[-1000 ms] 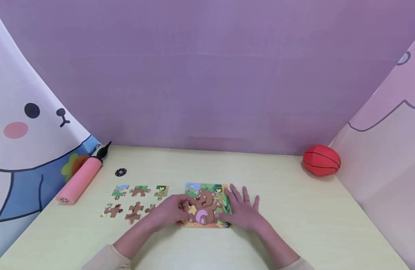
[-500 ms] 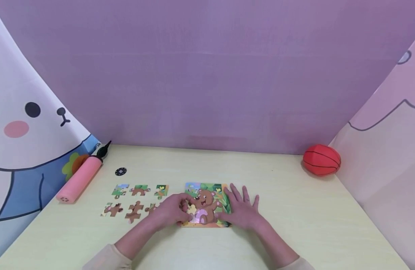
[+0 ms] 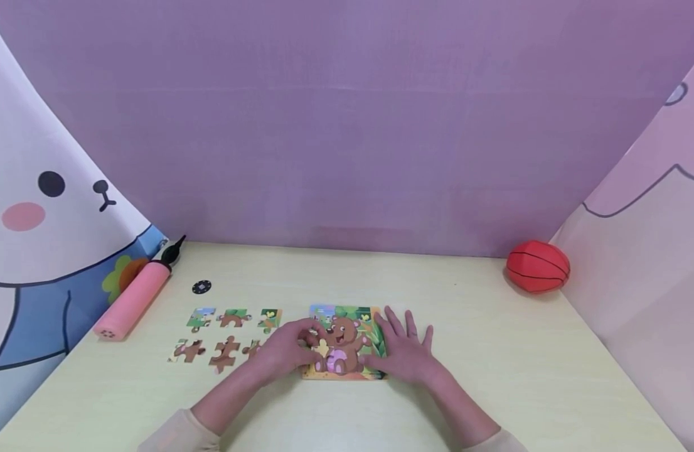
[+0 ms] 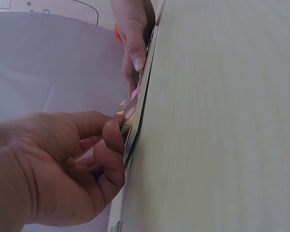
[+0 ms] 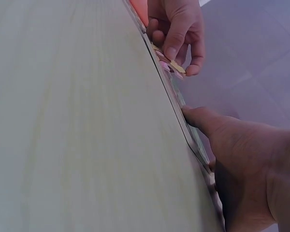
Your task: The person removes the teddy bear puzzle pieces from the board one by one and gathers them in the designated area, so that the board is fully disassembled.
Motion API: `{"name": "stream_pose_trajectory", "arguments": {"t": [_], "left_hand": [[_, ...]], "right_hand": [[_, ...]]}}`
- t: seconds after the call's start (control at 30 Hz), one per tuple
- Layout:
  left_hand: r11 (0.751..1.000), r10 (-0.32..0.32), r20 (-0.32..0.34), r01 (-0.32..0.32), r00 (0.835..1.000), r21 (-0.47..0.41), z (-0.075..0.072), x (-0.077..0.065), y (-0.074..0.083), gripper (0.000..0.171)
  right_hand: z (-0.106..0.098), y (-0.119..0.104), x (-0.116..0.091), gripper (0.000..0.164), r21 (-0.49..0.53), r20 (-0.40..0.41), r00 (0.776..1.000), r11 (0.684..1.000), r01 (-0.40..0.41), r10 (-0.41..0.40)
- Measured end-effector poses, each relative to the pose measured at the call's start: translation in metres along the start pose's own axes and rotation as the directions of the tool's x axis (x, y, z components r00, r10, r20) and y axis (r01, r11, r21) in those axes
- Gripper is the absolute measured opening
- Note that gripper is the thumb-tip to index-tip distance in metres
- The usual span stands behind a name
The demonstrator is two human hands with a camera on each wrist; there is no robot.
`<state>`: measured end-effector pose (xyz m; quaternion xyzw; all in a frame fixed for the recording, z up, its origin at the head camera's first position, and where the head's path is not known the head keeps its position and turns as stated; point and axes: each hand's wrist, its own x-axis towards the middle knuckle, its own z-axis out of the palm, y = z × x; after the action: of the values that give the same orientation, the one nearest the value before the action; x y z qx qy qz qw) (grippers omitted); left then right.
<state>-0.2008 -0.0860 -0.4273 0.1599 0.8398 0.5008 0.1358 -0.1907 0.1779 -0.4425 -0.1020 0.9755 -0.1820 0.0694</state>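
Note:
A jigsaw puzzle board (image 3: 347, 336) with a brown bear picture lies between my two hands. At its left side, my left hand (image 3: 283, 349) pinches a puzzle piece (image 3: 322, 348) between thumb and fingers. The right wrist view shows that yellow-edged piece (image 5: 178, 66) tilted close over the board, partly covered by fingertips. My right hand (image 3: 408, 356) rests with fingers spread on the board's right edge, the thumb on the picture. Left of the board lie several loose pieces, among them a brown one (image 3: 225, 353); my left hand partly hides another piece (image 3: 251, 349).
A black round chip (image 3: 202, 287) lies behind the loose pieces. On the far left is a pink hand pump (image 3: 133, 302) with a black nozzle. A red ball (image 3: 538, 267) with black lines sits at the back right, near the purple backdrop (image 3: 347, 125).
My left hand has shifted slightly up and tilted the pinched piece, so more of its yellow part shows over the board. My right hand has stayed in place.

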Motion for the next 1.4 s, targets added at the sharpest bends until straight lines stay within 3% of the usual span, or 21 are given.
{"name": "stream_pose_trajectory", "arguments": {"t": [0.53,1.07,1.4], "left_hand": [[0.997,0.003,-0.028,-0.005,1.000,-0.082,-0.007,-0.001,0.000,0.028],[0.990,-0.032,0.010,0.033,0.999,-0.135,-0.037,-0.022,-0.013,0.028],[0.992,-0.068,-0.002,0.067,0.998,-0.106,-0.064,-0.039,-0.035,0.030]], "right_hand": [[-0.005,0.006,-0.002,0.112,-0.008,0.048,0.998,0.999,0.047,-0.047],[0.002,0.011,0.002,0.120,-0.023,0.077,0.995,0.997,0.069,-0.067],[-0.001,0.009,-0.001,0.119,-0.026,0.068,0.995,0.996,0.080,-0.078]]}}
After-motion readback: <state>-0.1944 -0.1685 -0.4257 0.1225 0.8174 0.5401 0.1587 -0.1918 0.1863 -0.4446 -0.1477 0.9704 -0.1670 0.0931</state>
